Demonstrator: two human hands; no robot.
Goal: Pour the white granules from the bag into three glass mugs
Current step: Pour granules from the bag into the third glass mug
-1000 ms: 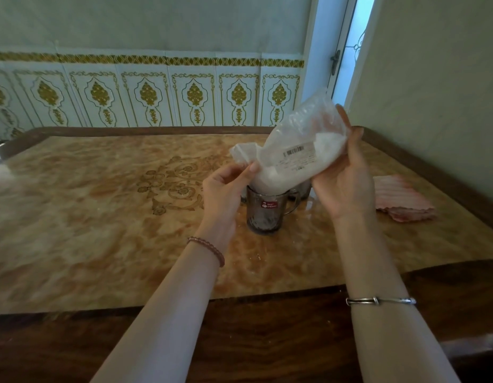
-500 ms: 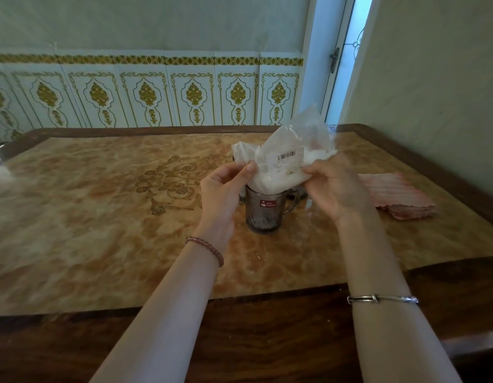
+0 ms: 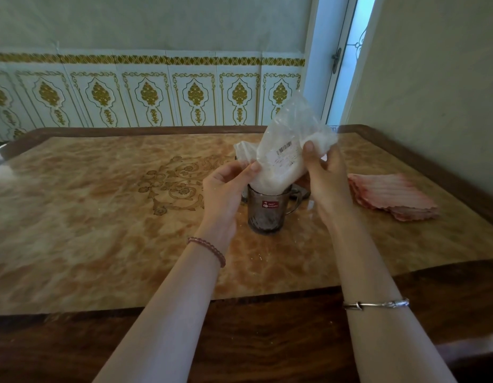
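The bag [image 3: 286, 153] of white granules is tipped mouth-down right over the front mug [image 3: 266, 211] - its lower end sits at the rim. Left hand [image 3: 223, 194] pinches the bag's crumpled left edge, right hand [image 3: 327, 181] grips the upper right side, thumb on the front. Mug stands on the marble-look table [image 3: 88, 217]; another mug [image 3: 298, 192] peeks out just behind. A folded pink cloth [image 3: 391, 197] lies off to the right.
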